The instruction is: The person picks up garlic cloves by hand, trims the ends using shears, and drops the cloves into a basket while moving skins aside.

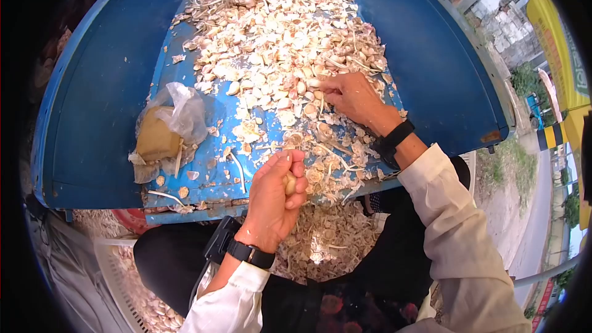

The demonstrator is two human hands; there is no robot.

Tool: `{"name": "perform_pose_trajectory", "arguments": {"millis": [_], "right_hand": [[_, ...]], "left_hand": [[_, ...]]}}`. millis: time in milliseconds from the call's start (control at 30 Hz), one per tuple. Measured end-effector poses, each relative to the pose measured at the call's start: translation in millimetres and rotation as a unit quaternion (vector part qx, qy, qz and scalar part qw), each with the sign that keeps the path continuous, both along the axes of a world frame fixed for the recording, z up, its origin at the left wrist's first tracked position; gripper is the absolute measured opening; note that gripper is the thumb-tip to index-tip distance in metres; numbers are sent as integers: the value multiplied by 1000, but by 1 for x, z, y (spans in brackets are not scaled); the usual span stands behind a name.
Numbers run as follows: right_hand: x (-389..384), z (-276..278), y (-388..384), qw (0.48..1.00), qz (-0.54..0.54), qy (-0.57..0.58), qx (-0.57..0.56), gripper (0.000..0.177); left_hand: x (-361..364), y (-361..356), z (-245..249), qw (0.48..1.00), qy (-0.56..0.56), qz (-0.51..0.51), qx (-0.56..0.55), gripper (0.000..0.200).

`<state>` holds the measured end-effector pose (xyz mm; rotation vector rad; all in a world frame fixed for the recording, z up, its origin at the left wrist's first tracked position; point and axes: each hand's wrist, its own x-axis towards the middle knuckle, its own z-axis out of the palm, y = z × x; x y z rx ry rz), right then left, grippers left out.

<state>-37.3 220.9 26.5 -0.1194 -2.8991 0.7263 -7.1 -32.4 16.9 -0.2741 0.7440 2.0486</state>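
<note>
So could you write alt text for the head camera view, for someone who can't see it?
A person's left hand grips a garlic clove while the right hand picks through a pile of cloves and skins on a blue surface. A crumpled plastic bag lies beside the pile.

The left hand (277, 194) curls, the right hand (348, 95) reaches forward.
</note>
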Motion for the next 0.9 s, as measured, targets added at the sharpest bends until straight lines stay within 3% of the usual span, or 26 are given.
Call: {"name": "perform_pose_trajectory", "arguments": {"millis": [100,167,300,367,400,433,467,500,600,633,733,833,900], "right_hand": [[-15,-17,-1,991,55,79,88,13],[-18,-9,0,991,32,-96,84,13],[-12,-6,-4,982,106,-20,152,12],[-10,4,-4,988,98,-67,100,15],[-5,12,-7,980,43,-111,-158,19],[2,17,-9,902,-17,-148,-405,23],[9,17,-11,868,28,-152,-471,32],[14,17,-17,868,28,-150,-472,32],[29,16,-50,762,75,-147,-627,26],[34,17,-58,762,75,-146,-626,26],[50,25,-71,836,109,-94,-529,22],[61,29,-85,818,49,-66,-570,23],[66,20,-96,786,72,-36,-613,22]], "left_hand": [[-3,2,1,999,18,10,-25,16],[-4,4,1,999,20,12,-34,16],[-6,9,0,997,56,6,-52,16],[-7,7,-2,996,65,11,-54,17],[-8,7,-2,996,73,13,-56,20],[-8,7,-2,995,81,13,-58,23],[-8,8,-1,995,82,13,-58,23],[-8,9,1,992,109,5,-68,27],[-9,11,5,983,155,-17,-97,33],[-8,13,6,978,175,-32,-113,35],[-5,13,4,963,220,-44,-147,36],[-3,11,1,947,277,-56,-151,39],[0,10,0,950,286,-34,-121,40]]}}
